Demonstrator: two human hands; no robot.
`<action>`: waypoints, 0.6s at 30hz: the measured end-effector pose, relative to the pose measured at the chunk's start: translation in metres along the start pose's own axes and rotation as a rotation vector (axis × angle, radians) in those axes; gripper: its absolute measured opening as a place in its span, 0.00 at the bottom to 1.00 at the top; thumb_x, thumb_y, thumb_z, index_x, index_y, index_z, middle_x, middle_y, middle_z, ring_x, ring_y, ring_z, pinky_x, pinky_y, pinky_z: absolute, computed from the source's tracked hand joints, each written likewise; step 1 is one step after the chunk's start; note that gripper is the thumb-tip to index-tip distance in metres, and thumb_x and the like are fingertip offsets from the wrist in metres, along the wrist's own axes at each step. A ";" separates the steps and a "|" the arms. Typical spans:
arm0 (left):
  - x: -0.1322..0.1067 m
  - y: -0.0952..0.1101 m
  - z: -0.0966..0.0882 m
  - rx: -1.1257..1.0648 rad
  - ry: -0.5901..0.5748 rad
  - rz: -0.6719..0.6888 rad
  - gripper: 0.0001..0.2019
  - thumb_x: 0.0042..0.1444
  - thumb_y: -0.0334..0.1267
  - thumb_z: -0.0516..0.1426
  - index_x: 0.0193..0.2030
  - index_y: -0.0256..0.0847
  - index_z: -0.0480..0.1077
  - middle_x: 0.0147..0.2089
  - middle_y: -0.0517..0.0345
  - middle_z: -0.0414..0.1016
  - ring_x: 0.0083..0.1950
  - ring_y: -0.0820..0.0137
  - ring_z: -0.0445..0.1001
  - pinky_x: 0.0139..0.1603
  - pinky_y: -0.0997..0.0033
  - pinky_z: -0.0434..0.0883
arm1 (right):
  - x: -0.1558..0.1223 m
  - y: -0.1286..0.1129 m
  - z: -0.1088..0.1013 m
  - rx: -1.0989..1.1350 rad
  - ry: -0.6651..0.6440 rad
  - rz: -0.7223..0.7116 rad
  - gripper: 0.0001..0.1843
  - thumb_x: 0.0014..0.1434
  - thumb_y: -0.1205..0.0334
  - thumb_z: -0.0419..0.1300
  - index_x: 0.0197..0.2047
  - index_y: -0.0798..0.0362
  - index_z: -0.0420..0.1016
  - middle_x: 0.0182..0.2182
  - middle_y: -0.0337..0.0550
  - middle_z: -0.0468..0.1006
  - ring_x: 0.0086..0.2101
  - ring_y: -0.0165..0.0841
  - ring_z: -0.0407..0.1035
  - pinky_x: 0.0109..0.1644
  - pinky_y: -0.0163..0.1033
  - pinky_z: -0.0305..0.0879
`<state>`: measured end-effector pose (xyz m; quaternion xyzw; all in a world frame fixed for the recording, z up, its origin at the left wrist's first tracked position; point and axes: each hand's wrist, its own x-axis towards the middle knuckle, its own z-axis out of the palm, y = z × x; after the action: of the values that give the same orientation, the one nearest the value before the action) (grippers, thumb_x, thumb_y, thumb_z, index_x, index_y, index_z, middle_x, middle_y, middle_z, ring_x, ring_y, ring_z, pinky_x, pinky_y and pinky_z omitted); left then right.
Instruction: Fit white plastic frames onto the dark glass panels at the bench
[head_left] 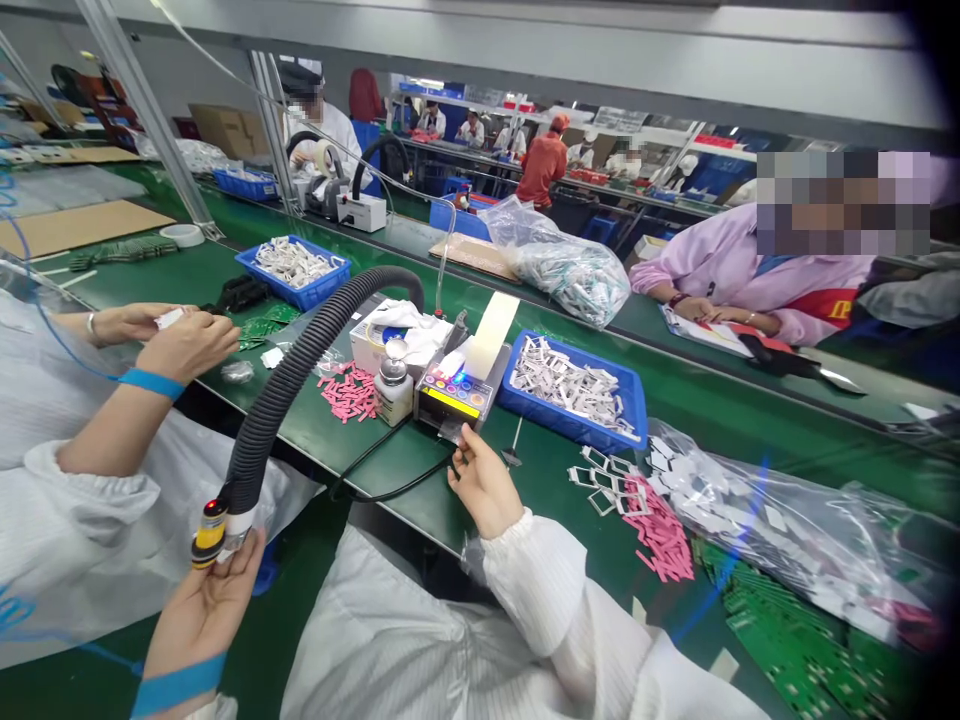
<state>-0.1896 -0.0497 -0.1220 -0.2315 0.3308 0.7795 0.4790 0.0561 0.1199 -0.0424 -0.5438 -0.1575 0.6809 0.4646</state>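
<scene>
My left hand (199, 610), with a blue band at the wrist, is closed around the lower end of a black corrugated hose (307, 370). A yellow-and-black cylinder (209, 533) with a red light is attached beside that end. My right hand (486, 485) pinches a small clear piece of film (451, 431) at the front of a tape dispenser (450, 400), which has lit buttons and a pale roll of tape (495, 335) on top. A white pump bottle (394, 385) stands left of the dispenser, beside a pile of pink strips (349, 392).
Right of the dispenser is a blue tray (634, 400) of white frames. Beyond lie loose frames (607, 480), pink strips (660, 530), a clear bag (780, 530) and green circuit boards (795, 640). A co-worker's hands (184, 340) are at left; another person (750, 260) sits across.
</scene>
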 end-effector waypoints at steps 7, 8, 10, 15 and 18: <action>-0.051 -0.112 0.054 0.138 -0.184 -0.290 0.17 0.62 0.28 0.43 0.35 0.32 0.74 0.33 0.46 0.80 0.37 0.66 0.79 0.46 0.57 0.75 | -0.080 -0.005 -0.047 -0.269 -0.345 -0.368 0.12 0.44 0.56 0.67 0.22 0.53 0.70 0.27 0.37 0.67 0.31 0.29 0.62 0.37 0.35 0.60; -0.064 -0.128 0.064 0.174 -0.251 -0.369 0.16 0.61 0.27 0.45 0.34 0.32 0.75 0.32 0.47 0.80 0.36 0.67 0.79 0.47 0.58 0.74 | -0.087 -0.006 -0.054 -0.351 -0.396 -0.472 0.12 0.46 0.56 0.66 0.21 0.53 0.70 0.31 0.40 0.69 0.35 0.32 0.64 0.40 0.36 0.61; -0.088 -0.152 0.083 0.211 -0.407 -0.465 0.11 0.57 0.26 0.51 0.34 0.35 0.76 0.32 0.49 0.81 0.36 0.67 0.79 0.45 0.64 0.74 | -0.097 -0.008 -0.063 -0.481 -0.458 -0.639 0.10 0.48 0.57 0.65 0.22 0.52 0.72 0.43 0.45 0.70 0.45 0.38 0.65 0.47 0.41 0.62; -0.119 -0.171 0.109 0.237 -0.615 -0.582 0.06 0.49 0.33 0.62 0.36 0.41 0.76 0.35 0.55 0.81 0.38 0.70 0.78 0.38 0.75 0.73 | -0.103 -0.015 -0.063 -0.642 -0.371 -0.895 0.05 0.50 0.64 0.62 0.23 0.50 0.73 0.54 0.44 0.64 0.56 0.42 0.57 0.53 0.46 0.60; -0.122 -0.171 0.112 0.258 -0.598 -0.571 0.09 0.49 0.34 0.62 0.38 0.40 0.76 0.37 0.54 0.81 0.38 0.72 0.77 0.43 0.74 0.71 | -0.099 -0.017 -0.061 -0.672 -0.249 -0.993 0.05 0.49 0.67 0.62 0.24 0.50 0.73 0.53 0.44 0.65 0.55 0.42 0.58 0.53 0.47 0.59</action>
<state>0.0118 0.0154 -0.0144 -0.0159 0.1948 0.6006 0.7753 0.1156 0.0313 0.0074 -0.4386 -0.6512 0.3546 0.5078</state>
